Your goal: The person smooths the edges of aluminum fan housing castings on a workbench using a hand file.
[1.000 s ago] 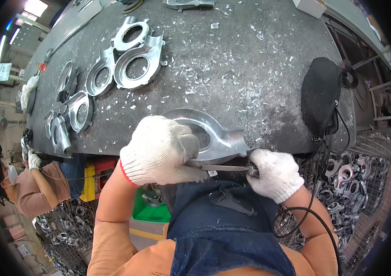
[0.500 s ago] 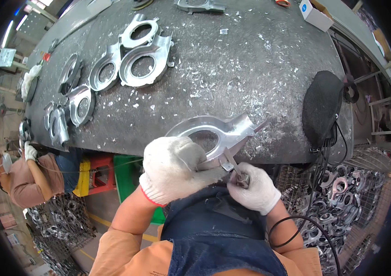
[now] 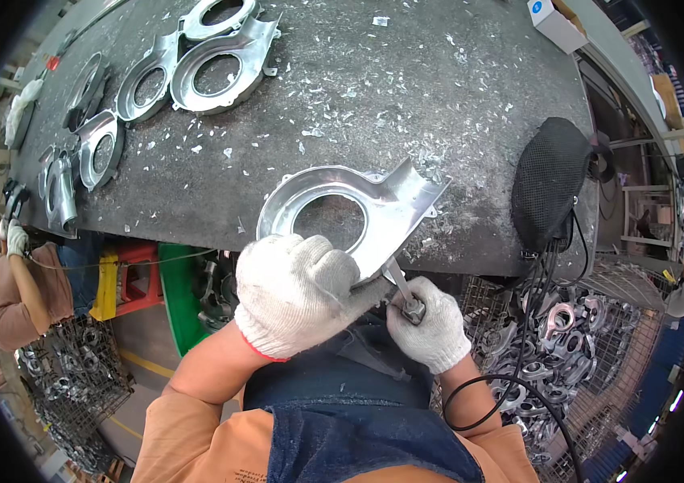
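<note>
A silver metal casting [image 3: 386, 229], a ring-shaped housing with a flared spout, rests tilted at the table's near edge. My left hand [image 3: 294, 290], in a white knit glove, is closed on its near rim; the thumb lies along the edge and the fingers hide part of the ring. In my gloved right hand [image 3: 432, 328] is a file-like tool [image 3: 403, 287] with a flat metal blade and a metal holder at its base. The blade meets the casting's near edge below the spout. Most of the tool's grip is hidden by the fingers.
Metal flakes litter the grey table [image 3: 342, 97]. Several similar castings [image 3: 217, 101] lie at far left. A black mesh bag [image 3: 550, 181] with cables hangs right; one black cable [image 3: 511, 378] loops past my right forearm. Wire baskets [image 3: 632, 354] hold parts. A co-worker's gloved hand [image 3: 17, 239] shows left.
The casting has tipped so its ring and spout face show more fully. The blade has shifted from beside a small tab to the near edge. The whole view has also moved.
</note>
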A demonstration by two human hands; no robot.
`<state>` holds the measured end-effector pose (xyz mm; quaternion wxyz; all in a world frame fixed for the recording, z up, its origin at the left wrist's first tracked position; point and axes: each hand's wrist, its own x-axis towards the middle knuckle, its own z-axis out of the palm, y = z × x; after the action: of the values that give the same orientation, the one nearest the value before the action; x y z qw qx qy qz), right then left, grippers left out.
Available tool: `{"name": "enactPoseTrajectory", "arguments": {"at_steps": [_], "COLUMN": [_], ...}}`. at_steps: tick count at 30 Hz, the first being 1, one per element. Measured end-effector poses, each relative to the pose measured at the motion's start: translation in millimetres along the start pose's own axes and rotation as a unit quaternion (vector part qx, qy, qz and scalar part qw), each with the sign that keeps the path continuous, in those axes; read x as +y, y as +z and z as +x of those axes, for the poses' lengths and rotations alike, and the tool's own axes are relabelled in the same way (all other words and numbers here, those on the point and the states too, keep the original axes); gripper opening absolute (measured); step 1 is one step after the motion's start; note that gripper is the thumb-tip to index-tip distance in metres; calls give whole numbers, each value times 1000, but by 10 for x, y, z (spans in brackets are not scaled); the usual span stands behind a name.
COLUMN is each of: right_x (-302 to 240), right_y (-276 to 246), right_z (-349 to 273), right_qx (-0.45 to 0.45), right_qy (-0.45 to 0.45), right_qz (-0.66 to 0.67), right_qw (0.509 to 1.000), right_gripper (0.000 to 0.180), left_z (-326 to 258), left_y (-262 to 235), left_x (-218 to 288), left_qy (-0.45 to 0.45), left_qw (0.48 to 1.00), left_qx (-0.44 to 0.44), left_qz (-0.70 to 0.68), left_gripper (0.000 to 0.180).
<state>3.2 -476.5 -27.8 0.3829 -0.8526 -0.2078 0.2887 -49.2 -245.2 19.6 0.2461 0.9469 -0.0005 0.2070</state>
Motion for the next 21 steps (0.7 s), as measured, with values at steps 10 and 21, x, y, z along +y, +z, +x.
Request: {"name": "enactPoseTrajectory", "arguments": {"at_steps": [10, 21], "right_x": [86, 88], "right_y": [-159, 54], "right_z": [-37, -18], "right_qx": [54, 36], "right_qy": [108, 108], "right_qz": [0, -22], "right_qw": [993, 993], "right_gripper": [31, 25], "left_z": [-249, -165], "left_y": [94, 209], "left_x": [-137, -226], "left_qy": [29, 144], "left_qw": [992, 982], "left_qx": [-34, -97], "left_qz": [-119, -75], "left_gripper": [64, 26]}}
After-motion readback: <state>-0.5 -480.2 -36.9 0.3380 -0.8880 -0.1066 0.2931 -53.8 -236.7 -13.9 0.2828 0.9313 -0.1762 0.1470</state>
